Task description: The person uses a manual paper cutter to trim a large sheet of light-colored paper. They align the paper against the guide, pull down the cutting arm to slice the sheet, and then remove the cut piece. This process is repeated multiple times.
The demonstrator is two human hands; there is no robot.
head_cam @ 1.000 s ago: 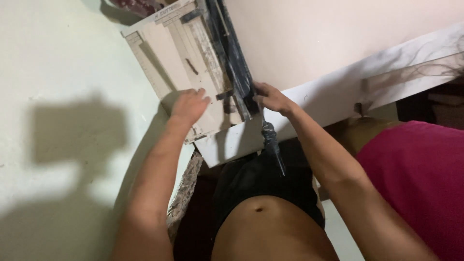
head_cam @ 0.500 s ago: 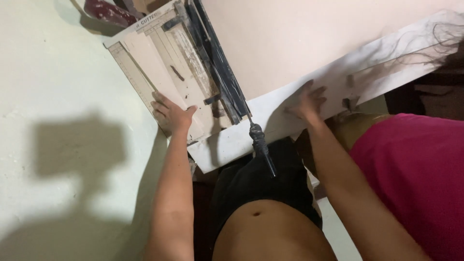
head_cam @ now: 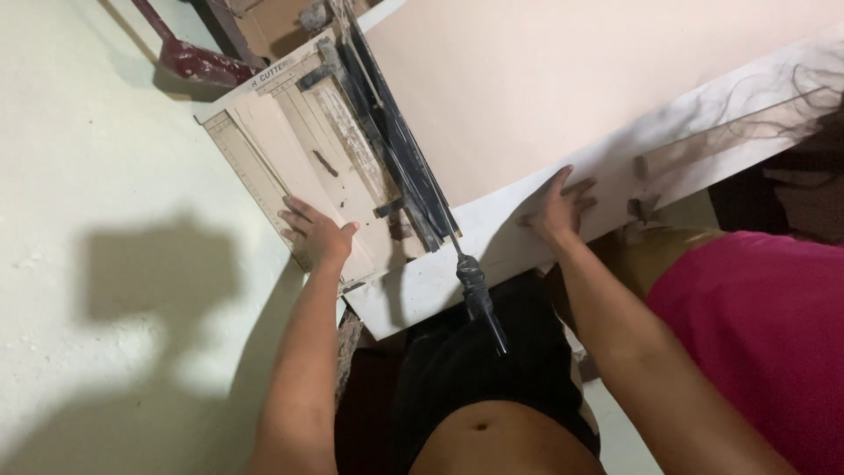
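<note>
The paper cutter (head_cam: 325, 167), a worn cream board with ruled lines and a dark blade arm (head_cam: 400, 167), lies at the upper centre of the frame on a white table (head_cam: 413, 295). A large pale sheet (head_cam: 563, 97) extends from under the blade arm toward the upper right.

The step in hand looks to be squaring and steadying the sheet against the cutter. It is done well, in this judgement, when the board is pinned so it cannot slide, the sheet is pressed flat near the blade line, and all fingers are kept clear of the blade's path (the taped handle (head_cam: 475, 286) juts toward the lower centre, untouched).

The left hand (head_cam: 315, 233) is laid on the lower left corner of the board, fingers spread and curled over its edge, gripping nothing. The right hand (head_cam: 558, 207) is pressed flat and open, fingers fanned, on the near edge of the sheet at centre right. Both forearms are stretched forward from the bottom of the frame, elbows low.
</note>
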